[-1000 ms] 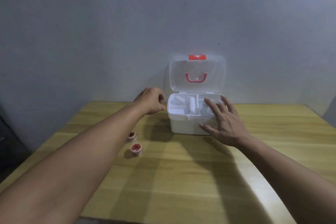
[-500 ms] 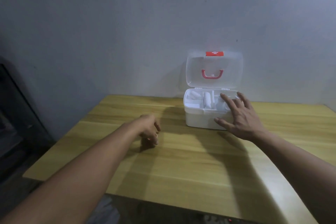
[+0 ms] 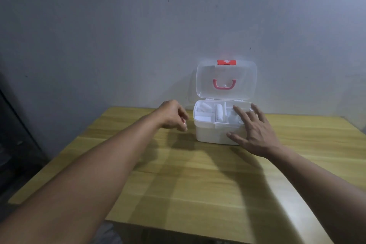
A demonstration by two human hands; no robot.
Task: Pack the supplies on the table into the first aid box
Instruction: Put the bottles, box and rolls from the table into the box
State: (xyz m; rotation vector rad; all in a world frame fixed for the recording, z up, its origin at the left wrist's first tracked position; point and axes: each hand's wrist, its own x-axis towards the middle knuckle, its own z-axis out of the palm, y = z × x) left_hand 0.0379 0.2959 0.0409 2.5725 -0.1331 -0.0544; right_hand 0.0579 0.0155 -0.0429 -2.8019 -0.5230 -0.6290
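Observation:
The white first aid box [image 3: 210, 134] stands at the back of the wooden table [image 3: 198, 180]. Its clear lid [image 3: 225, 79], with a red handle and red latch, is raised upright. White bandage rolls [image 3: 219, 114] lie in its tray compartments. My left hand [image 3: 172, 115] hovers just left of the box with its fingers curled shut; a small reddish tape roll [image 3: 184, 122] shows between the fingertips, mostly hidden. My right hand [image 3: 255, 130] rests with spread fingers on the box's front right corner, holding nothing.
A grey wall rises right behind the box. The table's left edge drops off beside a dark object [image 3: 13, 125] on the floor side. The near table edge runs below my forearms.
My left hand dropped onto the two small red tape rolls on the table, closed over them, and rose to the box's left side. No rolls show on the table now. The right hand stayed on the box.

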